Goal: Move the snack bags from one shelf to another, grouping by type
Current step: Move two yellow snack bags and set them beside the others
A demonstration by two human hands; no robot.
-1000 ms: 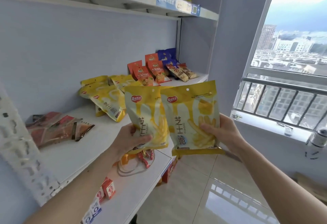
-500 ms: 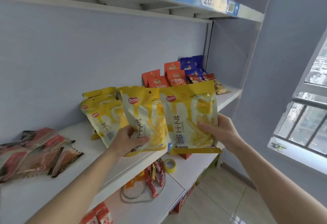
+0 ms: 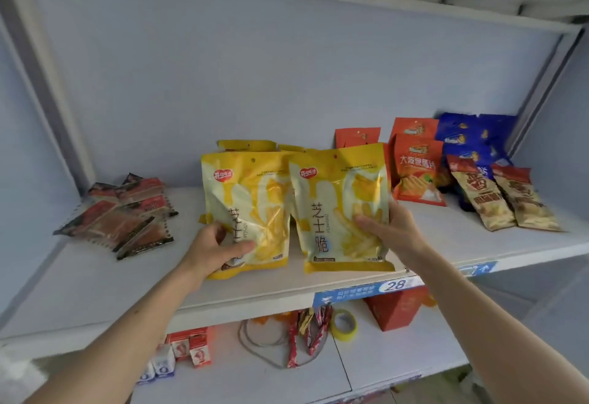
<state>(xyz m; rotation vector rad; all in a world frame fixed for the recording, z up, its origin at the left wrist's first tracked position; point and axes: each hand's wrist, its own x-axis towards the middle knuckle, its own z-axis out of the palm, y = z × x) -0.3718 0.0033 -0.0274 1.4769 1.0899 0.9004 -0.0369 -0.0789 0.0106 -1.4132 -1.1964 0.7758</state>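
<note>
L hand [image 3: 216, 249] gripped the lower left corner of one yellow cheese-stick bag [image 3: 251, 209], thumb across the front, other fingers hidden behind. R hand [image 3: 387, 231] pinched the right edge of a second yellow cheese-stick bag [image 3: 339, 209], thumb on the front face, fingers wrapped behind. Both bags stood roughly upright at frame center, side by side w/ inner edges overlapping slightly, bottoms at or just above the middle shelf [image 3: 318, 285]; couldn't tell if they actually touched it.

Behind them, more yellow bags [image 3: 245, 145] of the same type peeked over the tops, so the two looked close to their group. To the right sat orange chip bags [image 3: 417, 171], blue bags [image 3: 471, 136] at upper right, and tan-and-red packets [image 3: 503, 199] lying flat. At left of frame lay a loose pile of dark red-brown packets [image 3: 127, 215]. The lower shelf at bottom held a yellow tape roll [image 3: 344, 324], a red box [image 3: 398, 308], small cartons [image 3: 191, 346].

Risks, as a judgement: bags were puffy and slick, held by edges only, so letting go while they stood upright could tip them fwd off the shelf lip. Pushing them back too hard could knock the rear yellow bags over. The R bag was near the orange group, so a sloppy release could mix types.
</note>
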